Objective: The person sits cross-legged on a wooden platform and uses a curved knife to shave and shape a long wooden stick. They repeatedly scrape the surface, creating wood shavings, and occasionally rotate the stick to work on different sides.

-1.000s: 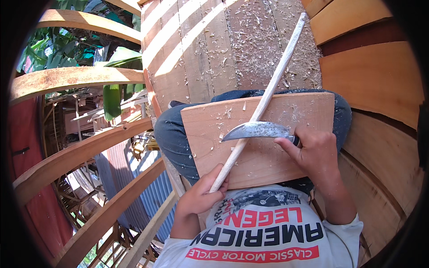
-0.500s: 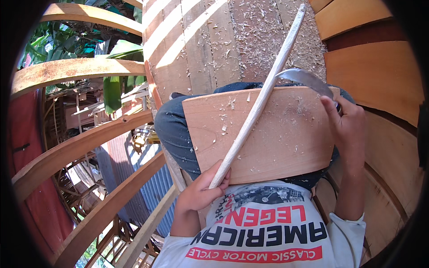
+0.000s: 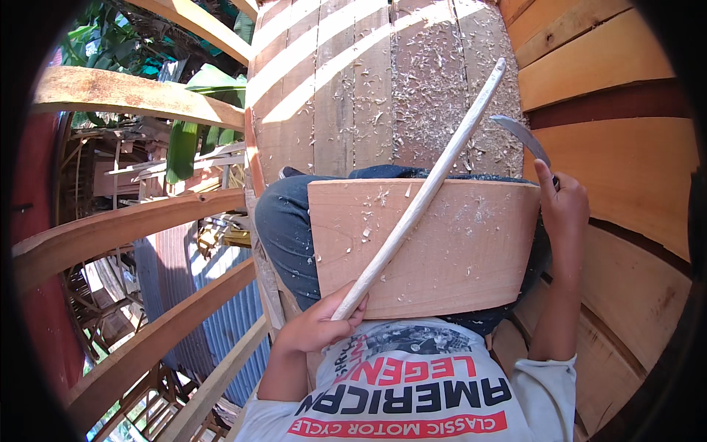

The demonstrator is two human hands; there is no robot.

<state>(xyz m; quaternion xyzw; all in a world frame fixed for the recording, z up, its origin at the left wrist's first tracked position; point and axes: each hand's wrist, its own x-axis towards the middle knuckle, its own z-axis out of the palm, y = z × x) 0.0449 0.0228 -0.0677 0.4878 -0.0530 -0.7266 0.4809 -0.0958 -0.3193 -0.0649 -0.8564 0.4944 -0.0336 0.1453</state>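
The left hand (image 3: 324, 322) clasps the stick (image 3: 423, 199) at the board (image 3: 434, 258)'s near left corner, likely steadying it aslant; the right hand (image 3: 565, 205) grips the knife (image 3: 524, 138) beside the far right corner. The board spans the legs (image 3: 287, 225), probably shielding them.

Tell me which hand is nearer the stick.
Left. The left hand grips the stick by its lower end; the right hand holds the knife off to the stick's right, apart from it.
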